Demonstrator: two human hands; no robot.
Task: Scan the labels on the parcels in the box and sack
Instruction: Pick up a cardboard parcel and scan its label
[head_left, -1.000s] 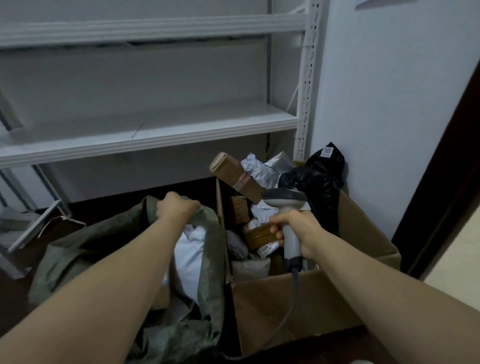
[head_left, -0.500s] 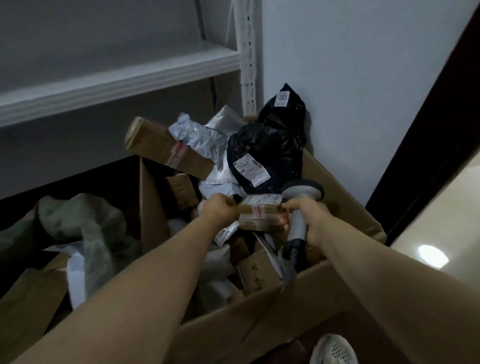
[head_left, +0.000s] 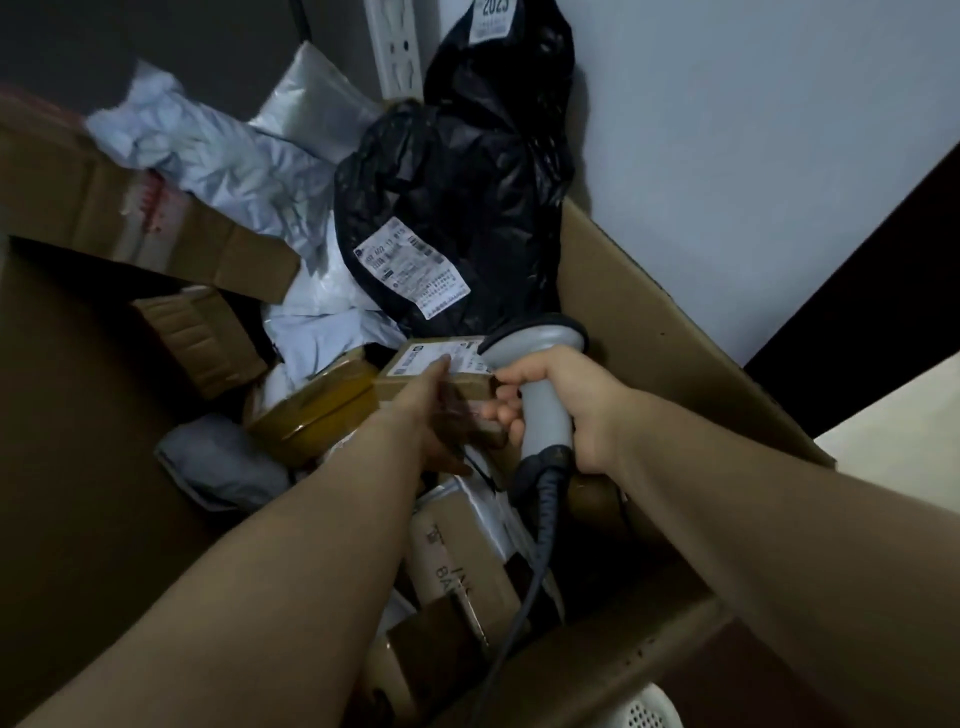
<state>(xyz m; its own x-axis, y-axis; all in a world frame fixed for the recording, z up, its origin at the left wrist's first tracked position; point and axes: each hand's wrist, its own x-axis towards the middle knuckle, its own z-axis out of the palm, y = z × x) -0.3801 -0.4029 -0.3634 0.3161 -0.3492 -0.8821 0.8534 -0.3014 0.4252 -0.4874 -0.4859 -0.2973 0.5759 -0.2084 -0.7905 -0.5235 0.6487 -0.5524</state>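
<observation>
My right hand (head_left: 571, 400) grips the handle of a grey corded barcode scanner (head_left: 540, 374), head pointing away, inside the big cardboard box (head_left: 649, 322). My left hand (head_left: 436, 415) reaches in beside it and holds a small brown parcel (head_left: 431, 371) with a white label on top, right at the scanner's head. The fingertips of my right hand also touch that parcel's side. Behind it leans a black plastic bag parcel (head_left: 467, 171) with a white shipping label (head_left: 413, 273). The sack is out of view.
Around the small parcel lie several other parcels: grey-white poly mailers (head_left: 218, 156), a long brown carton (head_left: 104, 202), a yellow-taped box (head_left: 317, 415), a printed carton (head_left: 462, 561). A white wall (head_left: 753, 130) stands behind the box. The scanner cable (head_left: 524, 597) trails toward me.
The view has swung from the green sack to the box and closed in. My left hand let go of the sack and took the small labelled parcel; the scanner sits right at it.
</observation>
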